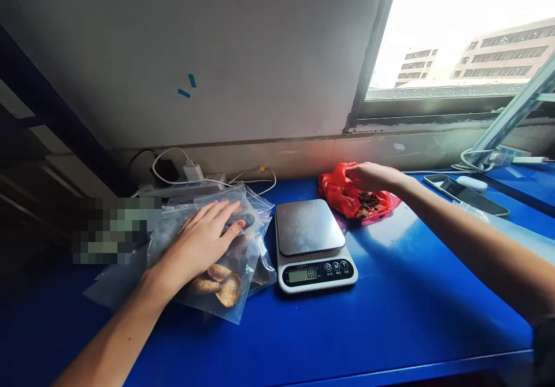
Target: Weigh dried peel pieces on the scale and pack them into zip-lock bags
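Observation:
My left hand [210,234] lies flat with its fingers stretched out over a pile of clear zip bags [249,254]. Inside the top bag, dried mushrooms [228,290] show below the palm, and something dark sits by the thumb. At the back, my right hand [368,176] closes on the upper edge of a crumpled red plastic bag [340,199]; its fingertips are partly hidden. Brown dried pieces [368,205] show in that bag's mouth. Between the two hands stands a digital kitchen scale [310,228], its plate bare and its display reading 0.0.
A blue table [390,317] carries everything. Along the wall run white cables [160,170] and a power strip with a charger [193,172]. To the right lie a phone [477,196] and a white rounded object [472,183], near a metal bar [515,110] by the window.

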`<state>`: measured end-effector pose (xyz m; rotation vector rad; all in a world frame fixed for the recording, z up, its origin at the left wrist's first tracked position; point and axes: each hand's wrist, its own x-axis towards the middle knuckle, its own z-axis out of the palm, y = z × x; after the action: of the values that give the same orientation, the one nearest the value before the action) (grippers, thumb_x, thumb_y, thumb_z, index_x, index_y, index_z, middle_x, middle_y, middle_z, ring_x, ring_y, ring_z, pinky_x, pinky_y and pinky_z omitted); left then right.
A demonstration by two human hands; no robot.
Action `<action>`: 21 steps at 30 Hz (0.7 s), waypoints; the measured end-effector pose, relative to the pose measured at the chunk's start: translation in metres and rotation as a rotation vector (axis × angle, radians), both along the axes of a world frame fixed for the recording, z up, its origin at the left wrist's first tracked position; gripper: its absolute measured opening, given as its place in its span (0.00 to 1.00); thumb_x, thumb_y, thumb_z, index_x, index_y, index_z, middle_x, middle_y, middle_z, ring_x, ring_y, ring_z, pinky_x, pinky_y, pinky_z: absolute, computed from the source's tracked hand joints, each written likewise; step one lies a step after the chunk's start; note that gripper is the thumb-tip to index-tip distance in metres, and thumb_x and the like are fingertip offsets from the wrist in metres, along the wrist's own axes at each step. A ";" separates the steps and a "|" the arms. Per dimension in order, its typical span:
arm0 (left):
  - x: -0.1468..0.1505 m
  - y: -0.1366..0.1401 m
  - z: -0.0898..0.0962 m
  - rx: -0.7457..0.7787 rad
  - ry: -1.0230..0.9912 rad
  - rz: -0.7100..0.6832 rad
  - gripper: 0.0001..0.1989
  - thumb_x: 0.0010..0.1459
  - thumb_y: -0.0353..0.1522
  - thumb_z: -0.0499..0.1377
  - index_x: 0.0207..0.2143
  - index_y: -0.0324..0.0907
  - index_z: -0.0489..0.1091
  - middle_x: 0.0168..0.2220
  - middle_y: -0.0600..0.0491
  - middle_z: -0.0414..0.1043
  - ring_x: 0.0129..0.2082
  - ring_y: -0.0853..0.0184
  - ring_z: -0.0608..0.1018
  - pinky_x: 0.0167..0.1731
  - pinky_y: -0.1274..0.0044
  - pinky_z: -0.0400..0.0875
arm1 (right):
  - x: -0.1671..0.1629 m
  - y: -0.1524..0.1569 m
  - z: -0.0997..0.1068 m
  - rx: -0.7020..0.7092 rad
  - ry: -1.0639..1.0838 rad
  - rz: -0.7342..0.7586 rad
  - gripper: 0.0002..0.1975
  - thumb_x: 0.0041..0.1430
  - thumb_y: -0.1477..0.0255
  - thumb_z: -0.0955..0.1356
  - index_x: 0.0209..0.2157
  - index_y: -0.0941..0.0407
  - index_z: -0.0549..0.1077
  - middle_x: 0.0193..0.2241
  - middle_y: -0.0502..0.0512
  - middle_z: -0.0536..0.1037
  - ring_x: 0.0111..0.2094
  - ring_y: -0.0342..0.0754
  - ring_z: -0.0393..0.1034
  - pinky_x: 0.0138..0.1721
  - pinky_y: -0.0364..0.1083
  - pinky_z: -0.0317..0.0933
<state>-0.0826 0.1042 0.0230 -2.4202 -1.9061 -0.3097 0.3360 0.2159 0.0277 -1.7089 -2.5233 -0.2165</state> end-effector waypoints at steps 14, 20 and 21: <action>0.004 -0.003 0.002 -0.057 -0.016 -0.045 0.33 0.64 0.50 0.42 0.63 0.45 0.64 0.65 0.48 0.63 0.66 0.52 0.62 0.63 0.56 0.59 | 0.014 0.026 0.020 -0.311 0.194 -0.068 0.13 0.54 0.76 0.63 0.40 0.55 0.76 0.37 0.52 0.79 0.37 0.48 0.72 0.36 0.44 0.66; 0.002 -0.002 0.000 -0.051 -0.006 -0.073 0.33 0.64 0.51 0.42 0.63 0.44 0.65 0.65 0.48 0.64 0.66 0.51 0.63 0.64 0.56 0.59 | 0.011 0.011 0.027 -0.512 0.062 -0.141 0.15 0.45 0.60 0.75 0.27 0.58 0.74 0.22 0.49 0.71 0.25 0.43 0.66 0.25 0.43 0.58; 0.002 -0.003 0.000 -0.051 -0.004 -0.078 0.33 0.64 0.50 0.42 0.63 0.44 0.65 0.65 0.48 0.64 0.66 0.51 0.64 0.64 0.56 0.59 | 0.006 0.009 0.024 -0.520 0.061 -0.145 0.16 0.42 0.60 0.76 0.23 0.58 0.73 0.20 0.49 0.69 0.24 0.44 0.65 0.24 0.44 0.57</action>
<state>-0.0807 0.1016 0.0232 -2.5328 -1.8470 -0.2716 0.3418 0.2254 0.0517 -2.0261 -2.5594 0.5220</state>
